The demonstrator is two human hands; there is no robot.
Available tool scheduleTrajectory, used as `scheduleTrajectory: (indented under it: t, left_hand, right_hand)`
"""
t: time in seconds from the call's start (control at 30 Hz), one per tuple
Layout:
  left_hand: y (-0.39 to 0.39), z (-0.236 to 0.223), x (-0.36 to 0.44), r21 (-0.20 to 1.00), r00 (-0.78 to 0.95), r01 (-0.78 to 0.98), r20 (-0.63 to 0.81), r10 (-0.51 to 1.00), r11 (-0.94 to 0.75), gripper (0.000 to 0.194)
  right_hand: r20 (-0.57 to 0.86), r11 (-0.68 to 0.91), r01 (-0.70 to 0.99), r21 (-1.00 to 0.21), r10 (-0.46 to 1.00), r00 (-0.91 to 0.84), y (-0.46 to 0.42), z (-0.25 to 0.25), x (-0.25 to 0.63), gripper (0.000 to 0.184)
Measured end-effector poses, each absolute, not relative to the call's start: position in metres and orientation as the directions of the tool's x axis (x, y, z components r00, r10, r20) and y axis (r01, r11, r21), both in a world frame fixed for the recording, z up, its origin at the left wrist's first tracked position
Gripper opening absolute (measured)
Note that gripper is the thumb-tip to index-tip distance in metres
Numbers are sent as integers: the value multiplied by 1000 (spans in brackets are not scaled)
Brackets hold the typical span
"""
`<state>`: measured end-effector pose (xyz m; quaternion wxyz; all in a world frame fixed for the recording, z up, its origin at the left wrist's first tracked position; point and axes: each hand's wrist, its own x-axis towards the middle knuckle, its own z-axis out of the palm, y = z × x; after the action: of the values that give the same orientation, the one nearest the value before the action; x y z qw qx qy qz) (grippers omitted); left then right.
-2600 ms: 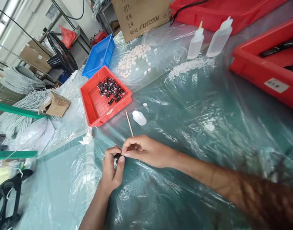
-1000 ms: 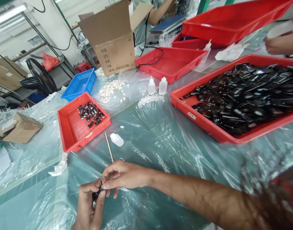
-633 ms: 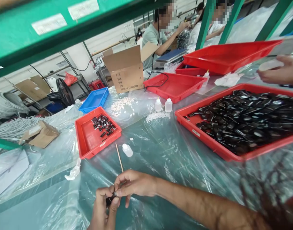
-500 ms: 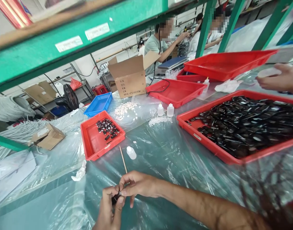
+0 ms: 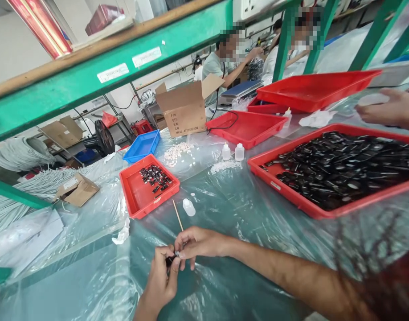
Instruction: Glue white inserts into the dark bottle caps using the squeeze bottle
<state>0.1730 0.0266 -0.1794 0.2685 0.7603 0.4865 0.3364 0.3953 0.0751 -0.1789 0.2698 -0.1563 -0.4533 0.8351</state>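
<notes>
My left hand (image 5: pixel 162 278) pinches a small black part (image 5: pixel 171 260) between thumb and fingers, low in the head view. My right hand (image 5: pixel 199 243) meets it from the right, fingertips on the same part, and grips a thin wooden stick (image 5: pixel 177 215) that slants up and away. Both hands hover just above the plastic-covered table (image 5: pixel 231 214). A small red tray (image 5: pixel 137 200) with several black parts lies beyond the hands. A small white bottle (image 5: pixel 189 207) lies on its side next to the stick.
A big red tray (image 5: pixel 284 187) full of black parts stands at the right, with another person's hand (image 5: pixel 388 109) above its far side. Two dropper bottles (image 5: pixel 231 152), white pellets, a blue bin (image 5: pixel 142 145), a cardboard box (image 5: pixel 187 111) and a green shelf beam (image 5: pixel 117 67) lie farther back.
The view has tilted up from the table to take in the shelf beam, the big tray and people behind. My hands stay together on the small black part and stick.
</notes>
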Motion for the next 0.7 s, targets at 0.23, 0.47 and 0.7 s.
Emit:
scheduleTrajectory:
  t: [0.23, 0.47, 0.7]
  left_hand:
    - [21, -174, 179, 744, 323, 539, 251, 913, -395, 19]
    - [14, -164, 192, 750, 356, 505, 271, 894, -428, 14]
    - [8, -170, 186, 719, 382, 538, 259, 887, -441, 14]
  right_hand:
    - [-43, -427, -278, -861, 605, -795, 67, -168, 404, 55]
    - [-81, -507, -309, -805, 609, -789, 60, -165, 401, 53]
    - [-89, -555, -347, -756, 612, -786, 52, -160, 400, 51]
